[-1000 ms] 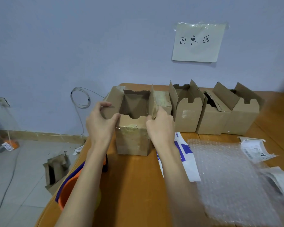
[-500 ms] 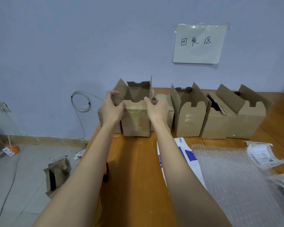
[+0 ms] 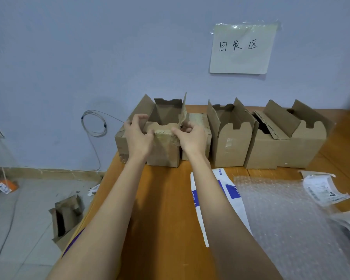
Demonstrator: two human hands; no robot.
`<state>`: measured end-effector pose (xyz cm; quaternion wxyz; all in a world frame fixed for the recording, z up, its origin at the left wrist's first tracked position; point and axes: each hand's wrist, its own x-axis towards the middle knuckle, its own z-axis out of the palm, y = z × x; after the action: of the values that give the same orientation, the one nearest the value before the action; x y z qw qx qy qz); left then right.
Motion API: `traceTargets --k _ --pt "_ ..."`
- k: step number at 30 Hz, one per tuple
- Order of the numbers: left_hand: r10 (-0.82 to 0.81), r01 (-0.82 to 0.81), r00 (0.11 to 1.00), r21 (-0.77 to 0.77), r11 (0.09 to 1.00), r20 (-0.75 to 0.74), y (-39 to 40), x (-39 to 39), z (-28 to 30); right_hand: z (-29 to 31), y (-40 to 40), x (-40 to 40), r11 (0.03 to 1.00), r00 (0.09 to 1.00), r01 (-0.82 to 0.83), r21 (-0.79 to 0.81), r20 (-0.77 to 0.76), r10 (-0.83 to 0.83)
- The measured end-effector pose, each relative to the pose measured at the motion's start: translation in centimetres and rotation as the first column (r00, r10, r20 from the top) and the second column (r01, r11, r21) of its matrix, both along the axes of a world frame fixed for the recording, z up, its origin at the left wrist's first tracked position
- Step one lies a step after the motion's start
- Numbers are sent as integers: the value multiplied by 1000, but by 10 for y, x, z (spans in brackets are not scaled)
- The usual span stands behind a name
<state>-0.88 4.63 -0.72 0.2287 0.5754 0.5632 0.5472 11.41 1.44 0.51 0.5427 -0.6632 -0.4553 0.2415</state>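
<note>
An open brown cardboard box with its flaps up stands on the wooden table, at the left end of a row of boxes along the wall. My left hand grips its left side, thumb on the front wall and fingers curled at the left flap. On the box's right side, my right hand has its thumb on the front rim and its fingers curled by the right flap. The inside of the box looks empty.
Three more open boxes line the wall to the right. Bubble wrap, a white-and-blue mailer bag and torn labels lie on the table's right half. Scrap cardboard sits on the floor to the left.
Both hands carried the box away from me and set it down in the row by the wall. They are still on its sides.
</note>
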Motion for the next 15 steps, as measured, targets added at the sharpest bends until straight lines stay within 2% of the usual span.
traceTargets --k 2,3,5,6,8,11,13,15 --pt "131 -134 991 191 972 28 -11 10 7 8 -8 6 998 997 -55 -8 -46 54" --pt "177 -183 983 324 928 49 -19 18 14 14 -14 10 997 994 -75 -16 -77 74" --pt "129 -149 989 511 847 74 -36 37 34 24 -22 20 998 989 -59 2 -139 59" --pt "43 -72 997 530 845 67 -45 49 43 28 -25 27 999 984 3 51 -178 7" --pt "-136 122 991 413 902 4 -54 74 56 33 -33 45 956 947 219 195 -277 -160" --pt "-342 345 936 32 938 -85 -52 108 57 35 -43 80 791 836 535 298 -325 -443" --pt "-421 400 903 -191 897 -87 -45 128 48 31 -45 101 758 794 604 247 -274 -543" --pt "-431 394 901 -318 862 -54 -35 144 40 24 -42 112 790 801 597 137 -166 -576"
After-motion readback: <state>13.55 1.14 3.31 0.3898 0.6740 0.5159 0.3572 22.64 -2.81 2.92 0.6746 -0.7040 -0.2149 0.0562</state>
